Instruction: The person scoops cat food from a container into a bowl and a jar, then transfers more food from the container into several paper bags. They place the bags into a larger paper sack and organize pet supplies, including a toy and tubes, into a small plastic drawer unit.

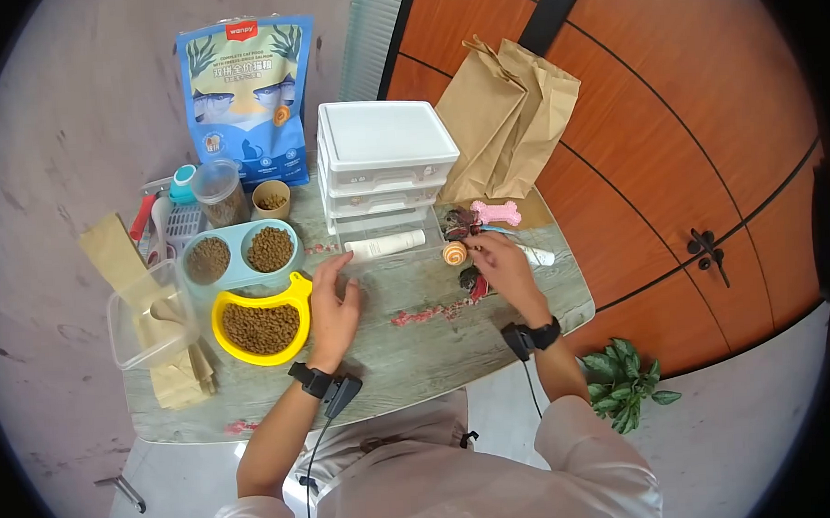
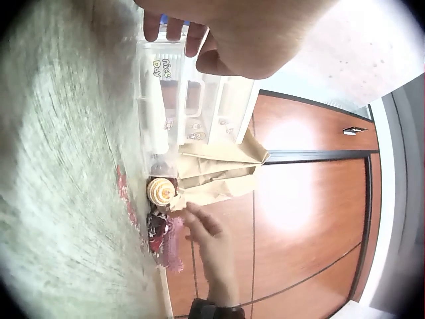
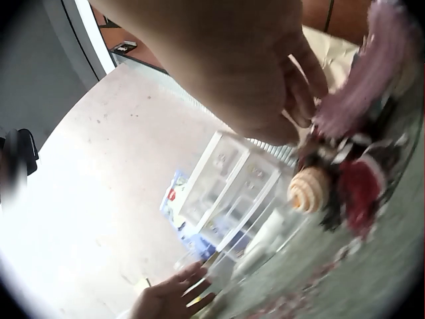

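Observation:
My left hand (image 1: 334,309) is at the front left corner of the pulled-out clear drawer (image 1: 435,230), fingers extended and fingertips right at its edge. A white tube (image 1: 387,245) lies inside that drawer, below the white drawer cabinet (image 1: 389,135). My right hand (image 1: 506,272) reaches down with bent fingers beside an orange-and-white swirl ball (image 1: 454,253), just right of the drawer. Dark red, feathery toys (image 3: 362,193) lie around the ball. Close to the right fingertips is a fuzzy pink bone-shaped toy (image 1: 495,214). I cannot tell whether the right fingers pinch anything.
Left of the cabinet stand a blue double bowl (image 1: 240,280) and a yellow bowl (image 1: 216,328) of kibble, a clear tub (image 1: 122,341), a lidded jar (image 1: 217,180) and a cat food bag (image 1: 244,53). Brown paper bags (image 1: 510,107) stand behind. Another white tube (image 1: 537,255) lies right.

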{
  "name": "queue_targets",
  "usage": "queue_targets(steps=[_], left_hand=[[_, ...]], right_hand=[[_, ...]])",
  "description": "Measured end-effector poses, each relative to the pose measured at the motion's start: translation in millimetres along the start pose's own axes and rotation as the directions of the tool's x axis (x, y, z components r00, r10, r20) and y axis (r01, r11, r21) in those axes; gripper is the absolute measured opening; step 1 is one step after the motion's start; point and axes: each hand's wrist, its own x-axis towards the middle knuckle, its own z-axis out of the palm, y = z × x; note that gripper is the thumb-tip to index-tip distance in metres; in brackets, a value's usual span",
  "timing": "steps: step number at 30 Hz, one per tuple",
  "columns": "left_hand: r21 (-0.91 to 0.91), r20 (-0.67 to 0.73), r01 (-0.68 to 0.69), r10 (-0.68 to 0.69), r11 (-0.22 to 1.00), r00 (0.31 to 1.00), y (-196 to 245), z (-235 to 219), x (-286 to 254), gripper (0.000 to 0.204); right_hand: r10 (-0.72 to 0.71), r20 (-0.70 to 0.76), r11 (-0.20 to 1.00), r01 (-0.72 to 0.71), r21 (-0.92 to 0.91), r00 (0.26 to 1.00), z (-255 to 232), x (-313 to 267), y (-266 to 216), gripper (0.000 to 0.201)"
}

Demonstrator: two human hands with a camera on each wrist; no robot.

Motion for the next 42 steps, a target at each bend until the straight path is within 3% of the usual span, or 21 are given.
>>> queue_targets(steps=[2,4,5,7,11,13,17,19,21,24,26,28,31,36,40,42], left_hand=[[0.005,-0.034,-0.031,0.031,1.000,0.999,0,3,1,0.040],[0.017,-0.067,-0.064,0.065,0.998,0.996,-3,5,1,0.039],[0.039,-0.079,-0.091,0.094,0.995,0.992,-6,6,2,0.039],[0.068,-0.094,-0.118,0.124,0.991,0.988,-6,6,2,0.039],[-0.019,-0.061,-0.012,0.010,1.000,0.998,1,2,0,0.038],[-0.036,-0.068,0.004,-0.006,0.999,0.998,-1,2,1,0.037],[-0.012,-0.049,-0.039,0.038,0.999,0.998,-13,2,2,0.038],[-0.014,-0.034,-0.050,0.050,0.999,0.998,-10,4,0,0.038],[-0.022,-0.079,-0.057,0.055,0.998,0.995,-4,4,1,0.033],[-0.068,-0.066,0.003,-0.007,0.998,0.998,0,2,1,0.032],[-0.038,-0.085,-0.054,0.050,0.998,0.995,-9,4,1,0.032],[-0.017,-0.099,-0.100,0.098,0.995,0.990,-8,4,3,0.033],[-0.060,-0.083,-0.063,0.058,0.996,0.995,-2,2,3,0.033],[-0.043,-0.100,-0.077,0.072,0.996,0.992,-7,4,5,0.032],[-0.052,-0.100,-0.062,0.057,0.997,0.993,-5,4,5,0.032],[-0.035,-0.121,-0.123,0.118,0.992,0.986,-8,6,5,0.033]], right_hand=[[0.056,-0.050,0.996,-0.059,-0.067,0.997,-16,-18,28,0.027],[-0.174,-0.127,0.918,0.114,-0.379,0.977,-24,-31,51,0.031],[-0.171,-0.127,0.920,0.112,-0.376,0.977,-26,-36,52,0.031],[-0.008,-0.078,0.948,-0.017,-0.318,0.997,-28,-41,52,0.032],[0.069,-0.059,0.958,-0.083,-0.274,0.996,-30,-35,47,0.029],[0.160,0.083,0.950,-0.131,-0.282,0.984,-40,-26,42,0.027],[0.095,0.030,0.970,-0.086,-0.226,0.995,-55,-6,12,0.027],[-0.263,-0.051,0.964,0.259,-0.061,0.964,-45,23,-15,0.028],[-0.229,0.105,0.973,0.225,0.049,0.968,-24,43,-32,0.027],[-0.335,0.090,0.942,0.332,0.051,0.938,27,63,-38,0.026],[-0.426,0.075,0.901,0.430,-0.058,0.902,55,75,-42,0.025],[-0.435,0.046,0.897,0.437,-0.068,0.899,83,81,-37,0.027],[-0.439,0.011,0.896,0.439,-0.067,0.898,97,76,-40,0.028],[-0.453,-0.039,0.888,0.448,-0.105,0.890,91,68,-46,0.026],[-0.383,-0.084,0.918,0.370,-0.142,0.920,89,60,-50,0.020],[-0.352,-0.094,0.931,0.339,-0.135,0.931,91,59,-50,0.018]])
